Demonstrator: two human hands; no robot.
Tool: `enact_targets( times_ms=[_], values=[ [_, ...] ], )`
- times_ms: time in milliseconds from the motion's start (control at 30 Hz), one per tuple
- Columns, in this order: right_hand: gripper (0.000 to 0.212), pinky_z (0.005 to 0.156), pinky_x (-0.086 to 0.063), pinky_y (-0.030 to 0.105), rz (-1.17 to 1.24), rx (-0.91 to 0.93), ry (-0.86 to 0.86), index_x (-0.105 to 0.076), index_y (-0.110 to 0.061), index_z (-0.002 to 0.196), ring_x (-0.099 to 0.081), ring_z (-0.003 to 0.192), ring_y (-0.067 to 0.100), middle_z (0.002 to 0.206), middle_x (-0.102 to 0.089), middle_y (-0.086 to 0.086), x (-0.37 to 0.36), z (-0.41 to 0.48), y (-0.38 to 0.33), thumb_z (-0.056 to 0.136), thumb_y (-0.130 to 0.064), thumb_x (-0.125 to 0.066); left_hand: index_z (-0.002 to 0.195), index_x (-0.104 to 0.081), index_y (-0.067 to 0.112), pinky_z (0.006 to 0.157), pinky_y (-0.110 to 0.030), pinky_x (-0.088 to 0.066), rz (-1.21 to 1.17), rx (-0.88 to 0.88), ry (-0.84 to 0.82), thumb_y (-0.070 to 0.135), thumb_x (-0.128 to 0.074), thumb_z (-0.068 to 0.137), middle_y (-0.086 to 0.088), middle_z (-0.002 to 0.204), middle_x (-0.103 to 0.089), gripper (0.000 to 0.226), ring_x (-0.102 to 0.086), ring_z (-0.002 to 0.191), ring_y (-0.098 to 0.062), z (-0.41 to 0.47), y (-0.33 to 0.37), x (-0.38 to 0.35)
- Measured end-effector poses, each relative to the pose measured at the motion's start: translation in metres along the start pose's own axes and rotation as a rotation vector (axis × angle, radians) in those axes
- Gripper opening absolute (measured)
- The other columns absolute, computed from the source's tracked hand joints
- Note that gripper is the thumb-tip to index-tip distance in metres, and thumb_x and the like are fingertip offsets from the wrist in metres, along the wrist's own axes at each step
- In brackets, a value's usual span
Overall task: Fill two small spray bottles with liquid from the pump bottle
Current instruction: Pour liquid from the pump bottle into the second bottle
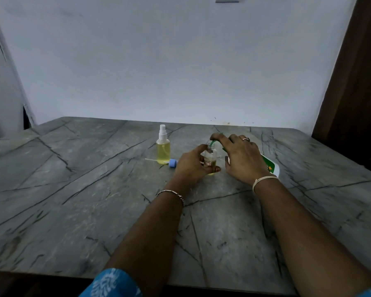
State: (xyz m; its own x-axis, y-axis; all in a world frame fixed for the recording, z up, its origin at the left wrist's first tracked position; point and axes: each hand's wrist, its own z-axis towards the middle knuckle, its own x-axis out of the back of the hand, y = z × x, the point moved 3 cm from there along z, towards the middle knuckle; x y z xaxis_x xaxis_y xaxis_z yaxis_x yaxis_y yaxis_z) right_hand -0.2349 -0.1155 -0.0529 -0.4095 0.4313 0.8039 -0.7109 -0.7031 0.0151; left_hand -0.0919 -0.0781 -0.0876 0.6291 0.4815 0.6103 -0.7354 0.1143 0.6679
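Observation:
A small clear spray bottle full of yellow liquid stands capped with a white sprayer at the table's middle back. To its right my left hand grips a second small open bottle that holds a little yellow liquid. My right hand lies over the white and green pump bottle, fingers pressing on its green pump head, whose spout sits over the small bottle's mouth. Most of the pump bottle is hidden behind my right hand.
A blue sprayer cap with its thin white tube lies on the grey marble table between the two small bottles. A pale wall stands just behind the table, and a dark wooden panel rises at the right.

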Motion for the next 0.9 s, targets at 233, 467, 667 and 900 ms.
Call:
enact_targets(
  times_ms=[233, 467, 667, 900],
  values=[
    [0.072, 0.092, -0.043, 0.046, 0.055, -0.005, -0.034, -0.03, -0.037, 0.137, -0.051, 0.112, 0.031, 0.116, -0.057, 0.008, 0.0047, -0.0012, 0.0005, 0.079, -0.011, -0.063, 0.125, -0.051, 0.03, 0.076, -0.019, -0.044, 0.009, -0.009, 0.012, 0.049, -0.077, 0.07, 0.002, 0.107, -0.07, 0.063, -0.065, 0.093, -0.011, -0.0011, 0.0013, -0.0014],
    [0.063, 0.089, -0.044, 0.044, 0.067, 0.001, -0.001, -0.036, -0.033, 0.132, -0.052, 0.11, 0.03, 0.115, -0.058, 0.006, 0.0035, 0.0018, -0.0019, 0.078, -0.012, -0.062, 0.121, -0.053, 0.029, 0.073, -0.02, -0.042, 0.031, -0.026, 0.027, 0.046, -0.078, 0.07, 0.001, 0.101, -0.07, 0.059, -0.058, 0.079, -0.006, -0.0002, -0.0004, -0.0023],
    [0.08, 0.091, -0.044, 0.046, 0.025, 0.024, -0.041, -0.02, -0.044, 0.145, -0.051, 0.111, 0.032, 0.114, -0.056, 0.009, 0.0038, -0.0016, 0.0, 0.082, -0.015, -0.06, 0.108, -0.055, 0.032, 0.066, -0.02, -0.041, 0.023, -0.017, 0.039, 0.048, -0.079, 0.069, 0.009, 0.081, -0.063, 0.048, -0.058, 0.073, -0.005, 0.001, -0.0023, -0.0021],
    [0.074, 0.09, -0.044, 0.044, 0.031, 0.017, -0.058, -0.028, -0.04, 0.139, -0.051, 0.11, 0.031, 0.112, -0.056, 0.007, 0.0057, -0.0018, 0.0007, 0.079, -0.012, -0.06, 0.11, -0.055, 0.031, 0.061, -0.016, -0.04, 0.023, -0.027, 0.034, 0.047, -0.079, 0.069, 0.011, 0.079, -0.06, 0.05, -0.057, 0.073, -0.005, -0.0008, 0.0015, -0.0007]
  ],
)
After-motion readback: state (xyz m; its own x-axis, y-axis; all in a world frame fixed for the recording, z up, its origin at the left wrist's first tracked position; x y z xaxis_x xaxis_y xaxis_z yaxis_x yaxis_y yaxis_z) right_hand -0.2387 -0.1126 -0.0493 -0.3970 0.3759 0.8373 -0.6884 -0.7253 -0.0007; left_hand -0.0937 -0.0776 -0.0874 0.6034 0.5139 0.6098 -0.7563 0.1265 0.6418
